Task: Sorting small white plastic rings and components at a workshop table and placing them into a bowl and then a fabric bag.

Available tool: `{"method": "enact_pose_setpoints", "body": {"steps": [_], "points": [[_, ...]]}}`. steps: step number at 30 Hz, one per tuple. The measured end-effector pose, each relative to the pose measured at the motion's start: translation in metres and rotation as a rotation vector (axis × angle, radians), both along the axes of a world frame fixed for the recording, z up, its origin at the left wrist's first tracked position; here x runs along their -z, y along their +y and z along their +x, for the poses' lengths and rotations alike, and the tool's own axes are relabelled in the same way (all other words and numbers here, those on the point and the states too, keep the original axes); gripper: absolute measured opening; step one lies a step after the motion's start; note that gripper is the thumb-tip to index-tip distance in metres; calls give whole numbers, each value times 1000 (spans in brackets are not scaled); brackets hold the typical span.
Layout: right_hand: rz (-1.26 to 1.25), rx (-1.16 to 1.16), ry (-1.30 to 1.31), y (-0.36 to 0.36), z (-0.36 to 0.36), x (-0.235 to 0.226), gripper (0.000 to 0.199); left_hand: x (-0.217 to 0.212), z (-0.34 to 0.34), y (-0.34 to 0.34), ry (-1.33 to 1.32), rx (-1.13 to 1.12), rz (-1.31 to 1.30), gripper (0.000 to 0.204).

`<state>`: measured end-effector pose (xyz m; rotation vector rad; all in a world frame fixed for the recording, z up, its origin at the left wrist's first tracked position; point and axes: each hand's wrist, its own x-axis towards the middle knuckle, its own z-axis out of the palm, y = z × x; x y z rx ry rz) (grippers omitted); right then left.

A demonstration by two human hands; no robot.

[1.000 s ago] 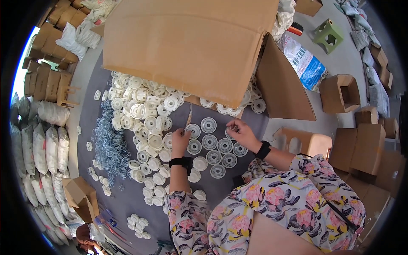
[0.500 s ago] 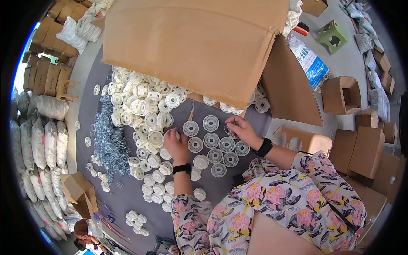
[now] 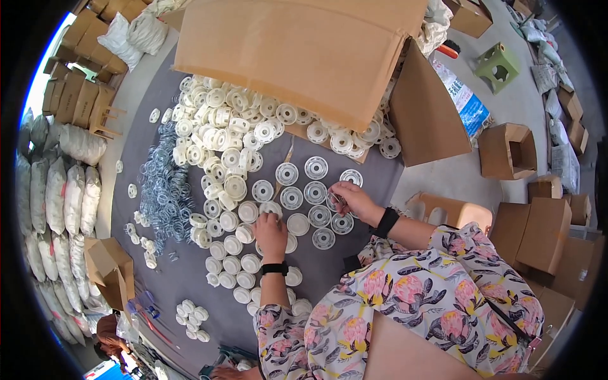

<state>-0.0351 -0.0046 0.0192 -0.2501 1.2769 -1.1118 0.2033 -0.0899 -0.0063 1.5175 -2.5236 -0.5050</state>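
My left hand [image 3: 271, 235] has its fingers curled over a white round plastic cap [image 3: 271, 208] lying on the grey tabletop. To its right, my right hand [image 3: 354, 199] is closed in a pinch on a thin wire spring, partly hidden by the fingers, above a group of round parts. In this group, white grooved discs [image 3: 316, 168] lie flat in loose rows. More domed white caps [image 3: 232, 263] cluster left of and below my left hand. A tangled heap of bluish wire springs [image 3: 166, 183] lies at the left, beside a large pile of cream plastic rings [image 3: 218, 136].
A big cardboard box [image 3: 285, 57] lies tipped at the far side, parts spilling from it. A small group of caps [image 3: 192, 321] sits near left. Further out are a green stool [image 3: 497, 66], a tan chair [image 3: 449, 212], stacked white sacks [image 3: 57, 196] and another person [image 3: 114, 335].
My left hand has moved nearer and onto a cap, uncovering a grooved disc. My right hand has shifted slightly left, toward other discs. The view has tilted a little.
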Motion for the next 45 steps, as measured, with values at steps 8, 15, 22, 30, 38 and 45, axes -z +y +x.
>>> {"method": "enact_pose_setpoints", "body": {"steps": [8,15,22,30,38,45], "points": [[-7,-44,-107,16,31,1,29,-34,-36,54,572,4,245,37],[-21,-282,79,23,32,-19,31,-38,-46,71,1038,-148,876,39],[-33,-260,176,34,36,1,34,2,4,23,568,-378,358,42],[18,-196,174,25,24,11,31,21,40,-1,371,-266,-74,40],[18,-170,146,10,25,19,23,31,187,-109,312,-639,-326,34],[18,-169,226,-10,21,24,22,87,270,-154,629,-1450,148,63]]}}
